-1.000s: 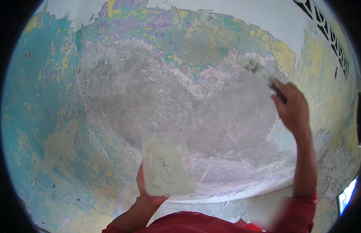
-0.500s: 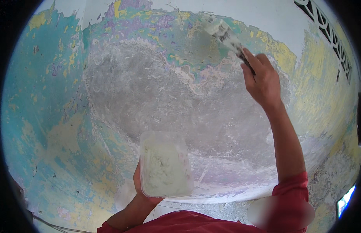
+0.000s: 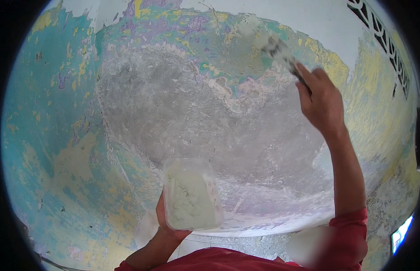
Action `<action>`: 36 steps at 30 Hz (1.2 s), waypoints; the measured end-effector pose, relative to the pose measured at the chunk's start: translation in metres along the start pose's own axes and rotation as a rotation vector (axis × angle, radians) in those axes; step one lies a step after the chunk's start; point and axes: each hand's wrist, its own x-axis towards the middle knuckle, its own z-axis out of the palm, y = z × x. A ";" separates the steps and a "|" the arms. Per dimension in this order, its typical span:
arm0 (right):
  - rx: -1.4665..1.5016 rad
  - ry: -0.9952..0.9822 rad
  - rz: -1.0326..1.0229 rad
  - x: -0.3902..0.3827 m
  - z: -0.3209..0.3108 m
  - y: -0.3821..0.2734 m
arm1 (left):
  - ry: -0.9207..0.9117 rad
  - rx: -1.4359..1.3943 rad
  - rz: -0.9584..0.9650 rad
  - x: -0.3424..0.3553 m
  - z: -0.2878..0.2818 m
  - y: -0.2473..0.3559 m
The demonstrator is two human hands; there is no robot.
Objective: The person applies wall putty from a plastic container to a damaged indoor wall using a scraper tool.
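In my right hand is a putty knife, its blade smeared with pale putty and blurred by motion. The blade is up at the wall's patchy green area, by a pale putty smear; whether it touches the wall I cannot tell. My left hand supports a clear rectangular plastic tub from beneath and the left side, most of its fingers hidden. Off-white putty fills part of the tub, lumpy on its left.
The wall has a broad bare grey patch, ringed by peeling turquoise, yellow and purple paint. White paint covers its top. A dark patterned vent grille is at upper right, a lit screen at lower right. Cables lie at lower left.
My right hand and the putty knife have moved right and slightly down, uncovering a pale smear on the wall. The tub in my left hand has hardly moved.
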 end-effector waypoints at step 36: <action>3.604 -0.539 0.492 -0.149 -0.088 -0.133 | 0.027 -0.006 -0.108 0.006 0.009 -0.081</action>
